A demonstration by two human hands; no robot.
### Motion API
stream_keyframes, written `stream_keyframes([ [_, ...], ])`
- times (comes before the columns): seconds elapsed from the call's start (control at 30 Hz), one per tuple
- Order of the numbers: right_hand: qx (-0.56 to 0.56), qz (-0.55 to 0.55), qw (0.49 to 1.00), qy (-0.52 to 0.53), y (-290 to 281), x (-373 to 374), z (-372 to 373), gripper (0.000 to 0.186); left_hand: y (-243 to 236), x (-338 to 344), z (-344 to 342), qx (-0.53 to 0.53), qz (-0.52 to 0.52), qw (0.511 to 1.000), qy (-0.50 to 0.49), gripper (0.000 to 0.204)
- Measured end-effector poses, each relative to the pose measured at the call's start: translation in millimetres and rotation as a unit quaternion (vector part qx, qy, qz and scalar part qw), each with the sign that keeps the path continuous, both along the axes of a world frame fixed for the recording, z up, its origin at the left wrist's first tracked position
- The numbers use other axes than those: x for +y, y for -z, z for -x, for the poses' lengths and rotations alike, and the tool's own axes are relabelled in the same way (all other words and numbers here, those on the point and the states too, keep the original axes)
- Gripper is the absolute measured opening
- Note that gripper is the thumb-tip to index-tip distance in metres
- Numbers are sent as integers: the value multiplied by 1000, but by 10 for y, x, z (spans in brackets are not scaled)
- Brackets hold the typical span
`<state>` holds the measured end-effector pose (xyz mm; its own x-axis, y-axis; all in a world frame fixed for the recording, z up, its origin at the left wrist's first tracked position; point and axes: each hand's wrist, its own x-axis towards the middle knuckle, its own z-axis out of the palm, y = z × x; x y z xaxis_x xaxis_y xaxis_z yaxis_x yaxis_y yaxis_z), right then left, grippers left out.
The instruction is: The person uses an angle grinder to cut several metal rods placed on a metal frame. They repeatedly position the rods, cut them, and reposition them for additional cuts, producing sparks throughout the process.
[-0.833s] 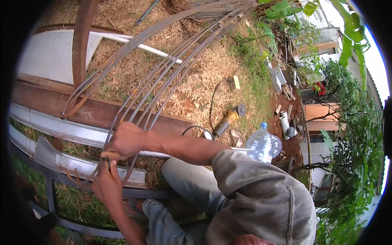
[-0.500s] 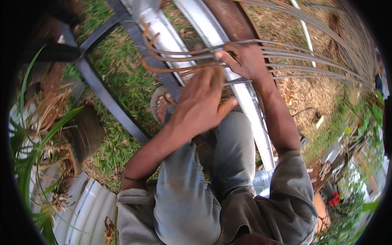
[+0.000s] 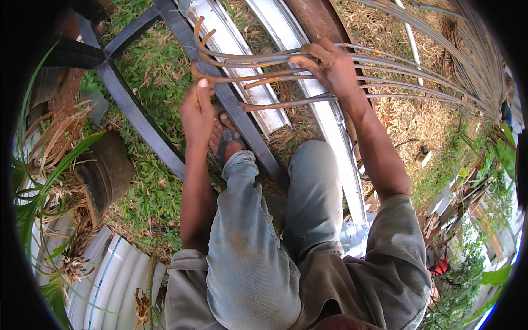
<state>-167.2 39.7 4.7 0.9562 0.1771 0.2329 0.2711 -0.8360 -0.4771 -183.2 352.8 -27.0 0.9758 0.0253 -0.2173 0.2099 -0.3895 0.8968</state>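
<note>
Several thin grey metal rods (image 3: 385, 60) with rusty, hooked ends (image 3: 201, 50) run across in front of me. My right hand (image 3: 335, 69) is wrapped round some of the upper rods, thumb pointing left along them. Lower rods pass beneath that hand, and one straighter rusty end (image 3: 264, 105) sticks out to the left. My left hand (image 3: 197, 113) is raised with its fingers curled and thumb up, just below the hooked end of a middle rod. Whether it touches that end, or what lies inside the fingers, is hidden.
Silvery metal channels (image 3: 278, 33) and a brown rusty beam (image 3: 316, 22) lie under the rods. A dark metal frame (image 3: 132, 110) stands on the grass at left. Corrugated white sheets (image 3: 113, 280) lie lower left. A larger rod bundle (image 3: 467, 49) spreads at the far right.
My left hand has moved left from over the rods to beside their hooked ends, its fingers now curled. My right hand has shifted slightly up and left, still on the rods.
</note>
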Motion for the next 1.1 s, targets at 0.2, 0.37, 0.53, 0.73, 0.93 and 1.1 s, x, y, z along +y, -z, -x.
stream_keyframes([
  [0.2,-43,84,996,-6,-56,22,-37,25,83,-236,-227,41,200,974,-95,47],
  [0.37,-24,-58,998,8,48,12,-182,26,102,-484,-547,113,306,923,-203,49],
  [0.53,47,-39,998,-10,75,-40,-114,43,-71,-483,-604,203,360,887,-207,50],
  [0.73,60,18,998,17,101,-18,-127,51,-193,-499,-770,213,337,899,-180,52],
  [0.93,19,49,997,50,140,5,-297,36,-88,-521,-951,165,341,914,-143,51],
  [1.1,17,33,998,45,217,-12,-351,37,-30,-341,-1016,221,265,934,-89,59],
])
